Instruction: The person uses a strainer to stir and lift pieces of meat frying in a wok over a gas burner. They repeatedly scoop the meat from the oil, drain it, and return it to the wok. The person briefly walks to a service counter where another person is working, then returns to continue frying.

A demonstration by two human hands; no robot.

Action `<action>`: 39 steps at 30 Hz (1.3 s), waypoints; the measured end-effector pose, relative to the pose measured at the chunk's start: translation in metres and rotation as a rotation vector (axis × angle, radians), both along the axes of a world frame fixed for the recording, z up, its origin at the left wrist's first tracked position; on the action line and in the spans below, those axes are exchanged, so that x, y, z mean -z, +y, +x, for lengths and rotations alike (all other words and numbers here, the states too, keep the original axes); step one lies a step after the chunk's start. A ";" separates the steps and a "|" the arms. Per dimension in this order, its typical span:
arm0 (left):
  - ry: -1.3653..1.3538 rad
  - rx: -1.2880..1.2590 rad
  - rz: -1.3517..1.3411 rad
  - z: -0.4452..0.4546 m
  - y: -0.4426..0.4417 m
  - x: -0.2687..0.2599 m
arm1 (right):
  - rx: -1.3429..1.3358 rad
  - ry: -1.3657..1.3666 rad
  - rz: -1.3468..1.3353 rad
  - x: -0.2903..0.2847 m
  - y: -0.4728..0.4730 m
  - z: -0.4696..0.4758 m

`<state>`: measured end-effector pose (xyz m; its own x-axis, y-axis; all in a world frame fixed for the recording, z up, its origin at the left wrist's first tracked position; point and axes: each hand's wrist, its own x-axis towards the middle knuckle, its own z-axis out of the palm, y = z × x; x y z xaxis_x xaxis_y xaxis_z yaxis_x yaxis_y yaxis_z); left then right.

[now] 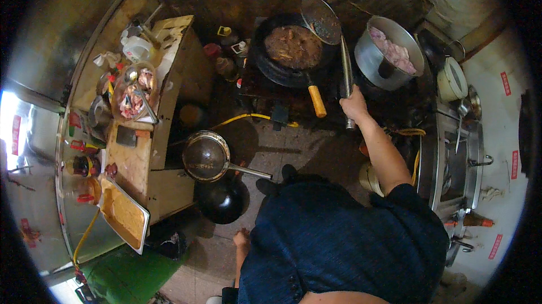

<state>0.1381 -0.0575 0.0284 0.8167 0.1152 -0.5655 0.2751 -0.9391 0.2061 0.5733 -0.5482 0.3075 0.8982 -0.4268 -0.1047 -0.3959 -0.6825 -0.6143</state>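
Observation:
My right hand (pixel 355 105) grips the metal handle of a large round mesh skimmer (pixel 321 18). The skimmer's disc is tilted over the right rim of a black wok (pixel 277 76). Brown food in dark liquid (pixel 293 48) fills the wok, and its yellow wooden handle (pixel 317 101) points towards me. Beside my right hand, further right, an aluminium pot (pixel 372 67) holds pale pinkish raw meat (pixel 391 50). Low at my side hangs my left hand (pixel 241 238), away from the stove; it is too small to tell how its fingers lie.
On the left counter are a bowl of raw meat pieces (pixel 131 107), a cleaver (pixel 126 136) and a tray of orange-brown food (pixel 123 211). A strainer (pixel 206 156) sits above an empty black wok (pixel 222 202). Sinks (pixel 453 177) line the right wall; a yellow hose (pixel 250 115) runs below the stove.

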 end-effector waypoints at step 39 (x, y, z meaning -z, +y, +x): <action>0.196 -0.798 -0.209 -0.027 0.009 0.044 | 0.026 0.134 0.826 -0.060 -0.029 -0.008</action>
<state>0.1111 -0.0482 -0.0154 0.4200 0.4925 -0.7623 0.8880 -0.3962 0.2333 0.5656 -0.5774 0.3680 0.8470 -0.1862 -0.4979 -0.5104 -0.0231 -0.8596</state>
